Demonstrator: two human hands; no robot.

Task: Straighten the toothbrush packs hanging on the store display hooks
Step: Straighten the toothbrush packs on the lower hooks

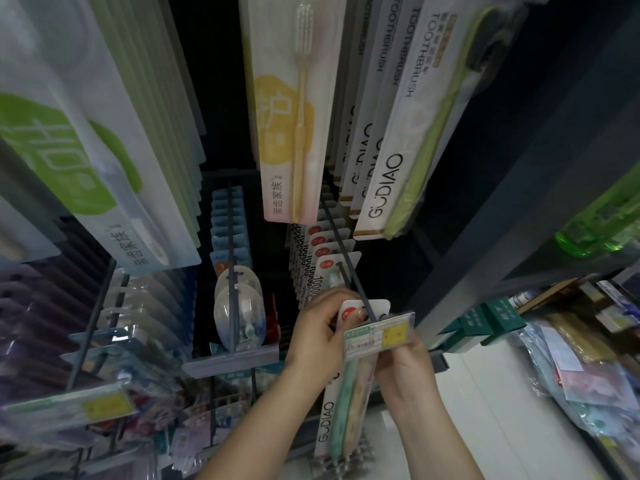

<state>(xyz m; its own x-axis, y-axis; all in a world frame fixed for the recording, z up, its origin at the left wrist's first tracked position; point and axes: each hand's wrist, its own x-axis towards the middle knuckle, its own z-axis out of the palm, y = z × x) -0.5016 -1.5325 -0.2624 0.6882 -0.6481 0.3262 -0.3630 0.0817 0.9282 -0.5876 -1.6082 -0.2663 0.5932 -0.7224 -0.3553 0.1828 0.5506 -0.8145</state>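
Cardboard backing makes the GUDIAO toothbrush pack (pixel 346 407) light and fairly stiff, though its clear blister looks slick, so the card top by the hook (pixel 349 271) seems the safest grip. At lower centre, the left hand (pixel 320 336) pinches that top; the right hand (pixel 403 358) grips beneath the price tag (pixel 379 336).

White toothbrush pack (pixel 333 407) with mint-green and yellow brushes, yellow patch on pale green price tag (pixel 380 336), dark grey hook (pixel 349 263), possibly red-orange round sticker (pixel 347 314)

Price tag (pixel 380 336) hides right hand's (pixel 403 362) fingertips — print blurred.
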